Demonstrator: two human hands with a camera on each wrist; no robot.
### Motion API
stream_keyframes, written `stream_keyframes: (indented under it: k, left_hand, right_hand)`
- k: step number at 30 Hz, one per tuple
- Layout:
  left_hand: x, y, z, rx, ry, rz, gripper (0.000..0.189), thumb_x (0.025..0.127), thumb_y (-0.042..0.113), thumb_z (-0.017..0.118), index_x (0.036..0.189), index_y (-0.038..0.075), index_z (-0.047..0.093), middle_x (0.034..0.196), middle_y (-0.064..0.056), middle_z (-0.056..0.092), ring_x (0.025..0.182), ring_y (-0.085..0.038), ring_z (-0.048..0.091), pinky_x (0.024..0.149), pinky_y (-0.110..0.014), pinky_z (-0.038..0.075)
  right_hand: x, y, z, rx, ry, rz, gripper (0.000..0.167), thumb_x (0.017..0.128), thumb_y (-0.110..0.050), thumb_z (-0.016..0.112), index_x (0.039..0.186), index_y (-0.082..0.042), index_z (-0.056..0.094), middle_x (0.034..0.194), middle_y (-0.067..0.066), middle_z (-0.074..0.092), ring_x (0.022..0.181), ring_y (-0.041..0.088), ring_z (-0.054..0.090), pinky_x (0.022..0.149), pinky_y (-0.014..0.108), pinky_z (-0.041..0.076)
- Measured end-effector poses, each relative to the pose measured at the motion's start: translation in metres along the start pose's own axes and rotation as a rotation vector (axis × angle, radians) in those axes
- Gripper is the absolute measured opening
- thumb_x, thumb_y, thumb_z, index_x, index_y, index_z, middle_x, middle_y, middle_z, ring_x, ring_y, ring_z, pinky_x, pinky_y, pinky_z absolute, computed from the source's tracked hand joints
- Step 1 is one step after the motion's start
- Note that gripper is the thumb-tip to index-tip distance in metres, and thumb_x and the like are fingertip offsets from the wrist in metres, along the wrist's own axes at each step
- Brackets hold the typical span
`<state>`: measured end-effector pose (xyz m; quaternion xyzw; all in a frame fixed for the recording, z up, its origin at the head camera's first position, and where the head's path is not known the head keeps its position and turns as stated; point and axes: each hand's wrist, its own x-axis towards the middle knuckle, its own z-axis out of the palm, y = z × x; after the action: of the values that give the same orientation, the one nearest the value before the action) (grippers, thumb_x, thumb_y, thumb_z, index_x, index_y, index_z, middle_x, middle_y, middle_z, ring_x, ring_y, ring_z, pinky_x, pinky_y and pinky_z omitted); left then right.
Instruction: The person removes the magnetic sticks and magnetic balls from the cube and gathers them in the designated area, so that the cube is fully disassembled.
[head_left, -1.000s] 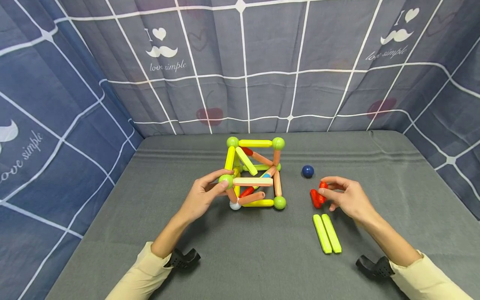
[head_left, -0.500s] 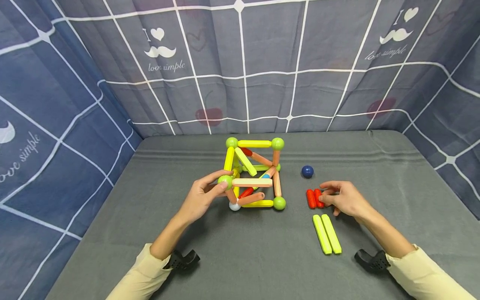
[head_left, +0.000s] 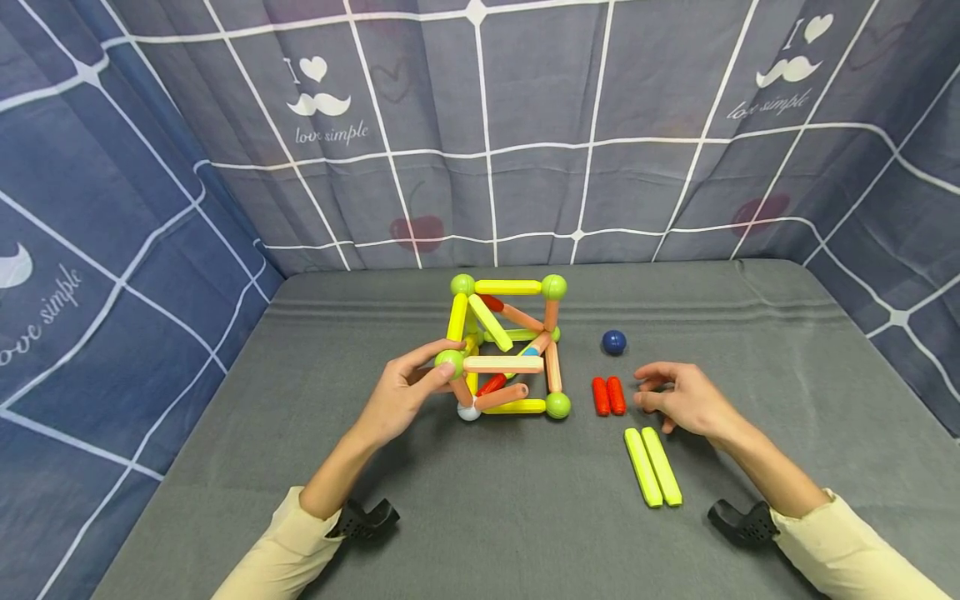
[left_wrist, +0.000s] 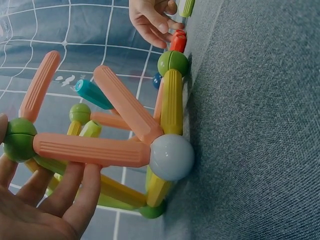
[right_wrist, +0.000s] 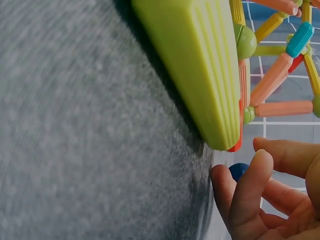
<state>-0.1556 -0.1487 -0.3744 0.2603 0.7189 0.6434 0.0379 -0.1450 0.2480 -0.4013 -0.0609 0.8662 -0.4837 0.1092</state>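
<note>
My left hand (head_left: 405,392) grips the green ball (head_left: 450,363) at the near left upper corner of a cube-like frame of rods and balls. An orange rod (left_wrist: 95,150) runs from that ball down to a white ball (left_wrist: 171,157), and the fingers lie along it in the left wrist view. From the held ball a pale orange rod (head_left: 504,364) juts rightward. My right hand (head_left: 690,400), fingers loosely bent, holds nothing. It hovers just right of two short red rods (head_left: 608,396) lying side by side on the cloth.
Two yellow-green rods (head_left: 653,467) lie together in front of the red ones. A dark blue ball (head_left: 613,342) rests behind them. Grey cloth (head_left: 487,517) covers the table, and a patterned curtain (head_left: 540,192) stands at the back and sides.
The right hand lined up the two red rods, which slid left toward the frame, and it let go of them. The left hand kept its grip on the green ball.
</note>
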Motion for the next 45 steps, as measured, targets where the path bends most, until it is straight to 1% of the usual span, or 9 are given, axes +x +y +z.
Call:
stream_keyframes:
  k: [7, 14, 19, 24, 29, 32, 38, 41, 45]
  left_hand:
    - [0.0, 0.0, 0.001, -0.012, -0.002, 0.006, 0.035, 0.101, 0.01, 0.058, 0.135, 0.0, 0.056, 0.119, -0.017, 0.064, 0.107, -0.027, 0.065, 0.086, -0.041, 0.054]
    - [0.0, -0.001, 0.001, -0.009, 0.001, 0.006, 0.036, 0.101, 0.011, 0.058, 0.135, -0.001, 0.056, 0.121, -0.017, 0.063, 0.107, -0.026, 0.065, 0.086, -0.041, 0.054]
    - [-0.001, 0.0, -0.001, -0.009, -0.001, 0.01, 0.037, 0.101, 0.009, 0.057, 0.135, -0.004, 0.054, 0.122, -0.018, 0.063, 0.107, -0.028, 0.065, 0.087, -0.041, 0.054]
    - [-0.002, 0.001, -0.001, -0.003, 0.003, 0.003, 0.037, 0.101, 0.01, 0.057, 0.135, -0.004, 0.054, 0.119, -0.017, 0.064, 0.106, -0.028, 0.065, 0.086, -0.041, 0.054]
    - [-0.001, 0.0, 0.0, -0.01, -0.003, 0.012, 0.038, 0.101, 0.01, 0.057, 0.135, -0.005, 0.053, 0.118, -0.017, 0.065, 0.107, -0.032, 0.064, 0.087, -0.041, 0.054]
    - [-0.001, -0.001, 0.0, -0.018, -0.005, 0.016, 0.037, 0.101, 0.01, 0.057, 0.135, -0.005, 0.053, 0.118, -0.017, 0.064, 0.108, -0.035, 0.063, 0.087, -0.041, 0.054]
    - [0.0, -0.002, 0.001, -0.022, -0.009, 0.014, 0.038, 0.101, 0.011, 0.057, 0.136, -0.004, 0.054, 0.121, -0.017, 0.063, 0.109, -0.035, 0.063, 0.087, -0.041, 0.054]
    - [0.0, -0.002, 0.001, -0.027, -0.008, 0.013, 0.038, 0.101, 0.011, 0.057, 0.135, -0.005, 0.054, 0.12, -0.017, 0.064, 0.109, -0.037, 0.062, 0.086, -0.042, 0.054]
    - [0.0, -0.001, 0.001, -0.026, -0.001, 0.004, 0.039, 0.101, 0.011, 0.057, 0.136, -0.006, 0.053, 0.119, -0.017, 0.064, 0.108, -0.033, 0.064, 0.086, -0.041, 0.054]
  right_hand:
    - [-0.001, -0.008, 0.003, -0.014, 0.022, -0.017, 0.042, 0.093, -0.01, 0.068, 0.128, 0.009, 0.056, 0.11, 0.02, 0.061, 0.062, 0.025, 0.058, 0.049, 0.033, 0.051]
    - [-0.004, -0.027, 0.013, 0.045, 0.031, -0.086, 0.041, 0.091, -0.01, 0.07, 0.126, 0.007, 0.058, 0.114, 0.022, 0.063, 0.071, 0.025, 0.063, 0.047, 0.034, 0.05]
    - [0.001, -0.047, 0.027, 0.111, -0.003, -0.125, 0.041, 0.09, -0.01, 0.072, 0.126, 0.005, 0.059, 0.114, 0.023, 0.064, 0.078, 0.03, 0.066, 0.047, 0.034, 0.051]
    - [0.013, -0.066, 0.047, 0.149, -0.033, -0.204, 0.04, 0.089, -0.007, 0.073, 0.126, 0.002, 0.059, 0.115, 0.025, 0.064, 0.077, 0.039, 0.065, 0.047, 0.036, 0.051]
    - [0.024, -0.082, 0.064, 0.165, -0.054, -0.272, 0.042, 0.089, -0.008, 0.073, 0.128, -0.003, 0.06, 0.116, 0.015, 0.063, 0.084, 0.035, 0.065, 0.045, 0.036, 0.05]
    - [0.03, -0.087, 0.072, 0.117, -0.034, -0.321, 0.042, 0.088, -0.008, 0.075, 0.128, -0.005, 0.062, 0.113, 0.009, 0.06, 0.088, 0.027, 0.063, 0.049, 0.034, 0.05]
    - [0.04, -0.087, 0.08, 0.005, 0.07, -0.416, 0.036, 0.083, -0.006, 0.079, 0.118, -0.004, 0.069, 0.11, 0.007, 0.059, 0.087, 0.021, 0.057, 0.073, 0.039, 0.044]
    - [0.042, -0.087, 0.081, -0.022, 0.088, -0.447, 0.032, 0.084, -0.005, 0.078, 0.115, -0.004, 0.07, 0.117, 0.007, 0.059, 0.085, 0.02, 0.057, 0.072, 0.037, 0.044]
    - [0.044, -0.088, 0.081, -0.041, 0.058, -0.476, 0.03, 0.087, -0.006, 0.076, 0.117, -0.006, 0.071, 0.118, 0.005, 0.06, 0.084, 0.019, 0.056, 0.071, 0.036, 0.045]
